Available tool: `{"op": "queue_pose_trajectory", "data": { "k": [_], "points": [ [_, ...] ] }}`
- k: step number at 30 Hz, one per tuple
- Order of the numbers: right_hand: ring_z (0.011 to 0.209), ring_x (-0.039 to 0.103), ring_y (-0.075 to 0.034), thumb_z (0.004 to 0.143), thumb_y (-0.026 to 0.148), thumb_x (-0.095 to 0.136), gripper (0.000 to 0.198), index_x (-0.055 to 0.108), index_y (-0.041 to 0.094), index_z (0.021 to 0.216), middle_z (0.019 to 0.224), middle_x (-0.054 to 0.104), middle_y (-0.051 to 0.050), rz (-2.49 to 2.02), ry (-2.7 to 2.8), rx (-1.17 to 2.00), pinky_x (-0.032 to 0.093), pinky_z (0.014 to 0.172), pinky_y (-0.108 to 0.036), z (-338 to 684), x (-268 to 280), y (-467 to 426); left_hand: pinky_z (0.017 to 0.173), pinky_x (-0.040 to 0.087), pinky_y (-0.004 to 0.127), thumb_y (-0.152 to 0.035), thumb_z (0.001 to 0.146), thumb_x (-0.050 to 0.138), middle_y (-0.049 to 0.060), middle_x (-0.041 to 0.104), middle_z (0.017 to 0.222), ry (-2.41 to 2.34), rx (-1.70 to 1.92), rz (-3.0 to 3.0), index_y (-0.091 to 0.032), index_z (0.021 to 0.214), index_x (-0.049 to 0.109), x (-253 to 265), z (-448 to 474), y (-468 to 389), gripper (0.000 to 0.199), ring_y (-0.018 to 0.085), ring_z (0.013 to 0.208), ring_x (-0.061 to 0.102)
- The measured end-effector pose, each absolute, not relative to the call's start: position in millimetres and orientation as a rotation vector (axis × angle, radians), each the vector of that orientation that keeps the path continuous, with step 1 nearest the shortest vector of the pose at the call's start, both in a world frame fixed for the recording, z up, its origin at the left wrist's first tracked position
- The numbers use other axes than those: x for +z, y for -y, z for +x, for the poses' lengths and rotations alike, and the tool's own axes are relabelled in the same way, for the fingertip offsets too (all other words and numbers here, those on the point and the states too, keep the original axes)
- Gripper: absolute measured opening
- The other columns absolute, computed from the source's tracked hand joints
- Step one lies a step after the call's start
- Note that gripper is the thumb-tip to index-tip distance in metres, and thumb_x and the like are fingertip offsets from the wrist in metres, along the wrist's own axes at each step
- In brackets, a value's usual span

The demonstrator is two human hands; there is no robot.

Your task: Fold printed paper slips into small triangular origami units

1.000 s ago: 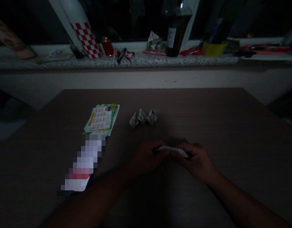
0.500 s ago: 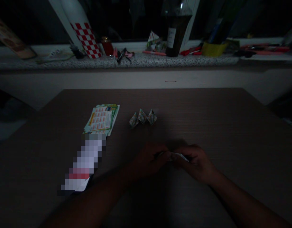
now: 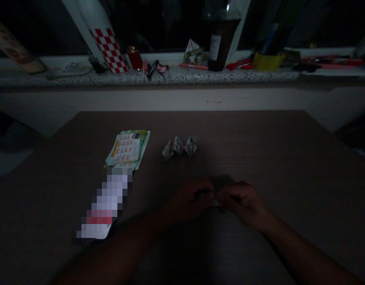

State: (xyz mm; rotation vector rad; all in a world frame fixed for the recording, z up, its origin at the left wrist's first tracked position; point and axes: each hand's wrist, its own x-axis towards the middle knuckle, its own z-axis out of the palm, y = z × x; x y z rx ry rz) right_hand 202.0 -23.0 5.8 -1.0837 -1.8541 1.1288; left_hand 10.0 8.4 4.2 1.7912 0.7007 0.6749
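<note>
My left hand [image 3: 195, 200] and my right hand [image 3: 241, 201] meet over the near middle of the table, fingertips almost touching. Both are closed in a pinch on a small folded piece of paper [image 3: 215, 202], mostly hidden by the fingers and dim in the shadow. Beyond them stand three small folded paper pieces [image 3: 178, 145] with pointed tips, side by side in a row. To their left lies a stack of printed paper slips [image 3: 125, 148], green and white with red print.
Left of my forearm lies a flat, blurred-out device [image 3: 106, 206], touching the slips. Along the granite windowsill [image 3: 176, 77] at the back stand a red-and-white checkered bottle [image 3: 111, 51], a dark bottle [image 3: 220, 45], a yellow container [image 3: 268, 61] and several small items.
The right fingers have shifted in toward the left fingertips. Less of the white paper shows on the right side; a bit now shows below the fingertips.
</note>
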Motion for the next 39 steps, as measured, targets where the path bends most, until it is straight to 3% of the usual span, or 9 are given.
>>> {"op": "queue_pose_trajectory", "data": {
  "k": [17, 22, 27, 39],
  "points": [
    [0.044, 0.044, -0.007, 0.09, 0.032, 0.051, 0.035, 0.059, 0.015, 0.061, 0.05, 0.053, 0.002, -1.149, 1.719, 1.107, 0.031, 0.042, -0.019, 202.1, 2.0, 21.6, 0.051, 0.03, 0.02, -0.04, 0.087, 0.052, -0.005, 0.044, 0.057, -0.869, 0.711, 1.613, -0.015, 0.066, 0.052, 2.6, 9.0, -10.0, 0.033, 0.008, 0.054, 0.039],
    [0.045, 0.044, -0.007, 0.09, 0.033, 0.051, 0.035, 0.06, 0.015, 0.061, 0.05, 0.052, 0.002, -1.144, 1.711, 1.099, 0.034, 0.045, -0.02, 202.9, 2.6, 21.6, 0.053, 0.032, 0.02, -0.039, 0.086, 0.055, -0.004, 0.047, 0.062, -0.83, 0.733, 1.545, -0.015, 0.071, 0.054, 2.5, 10.0, -10.1, 0.029, 0.008, 0.057, 0.042],
    [0.045, 0.045, -0.008, 0.089, 0.034, 0.052, 0.036, 0.059, 0.015, 0.059, 0.05, 0.052, 0.002, -1.166, 1.679, 1.093, 0.033, 0.044, -0.02, 203.5, 2.1, 20.7, 0.063, 0.04, 0.022, -0.035, 0.08, 0.064, 0.0, 0.056, 0.079, -0.787, 0.807, 1.557, -0.015, 0.09, 0.057, 2.8, 10.6, -8.9, 0.023, 0.012, 0.071, 0.052],
    [0.047, 0.045, -0.009, 0.089, 0.039, 0.052, 0.037, 0.059, 0.016, 0.06, 0.052, 0.052, 0.001, -1.19, 1.636, 1.15, 0.034, 0.046, -0.022, 202.9, 2.1, 21.3, 0.065, 0.043, 0.023, -0.031, 0.076, 0.068, 0.003, 0.061, 0.084, -0.773, 0.774, 1.599, -0.015, 0.096, 0.06, 3.6, 10.2, -7.4, 0.028, 0.013, 0.075, 0.056]
  ]
}}
